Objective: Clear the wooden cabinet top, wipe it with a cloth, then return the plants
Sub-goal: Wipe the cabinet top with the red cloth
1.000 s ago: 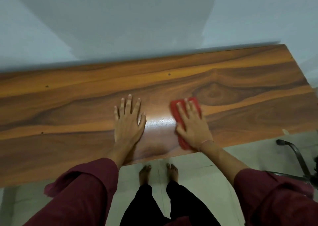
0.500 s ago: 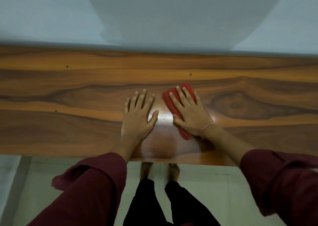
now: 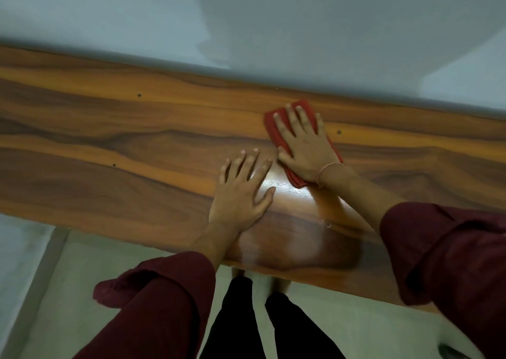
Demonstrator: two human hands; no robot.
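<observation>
I read the left hand [image 3: 241, 194] as lying flat on the wooden tabletop [image 3: 109, 139], palm down, fingers straight and spread. Its grip is fully open and holds nothing. The right hand [image 3: 306, 150] lies further back and just to the right of it, also palm down, with its fingers straight and fanned out over the red cloth [image 3: 297, 182]. This grip is likewise open: it presses the cloth flat against the wood and does not curl round it. The cloth sits on the rear half of the tabletop, close to the wall [image 3: 246, 16], and shows beyond the fingertips and below the wrist. A thin band [image 3: 330, 166] circles the right wrist. A glossy patch [image 3: 290, 194] shines on the wood between the two hands. Three small dark holes [image 3: 139, 95] are spaced along the surface. The near edge of the tabletop runs diagonally, with pale floor [image 3: 82, 276] below it. A maroon left sleeve [image 3: 164, 290] and right sleeve [image 3: 438, 249] frame the lower view, with black trousers [image 3: 241, 317] between them.
</observation>
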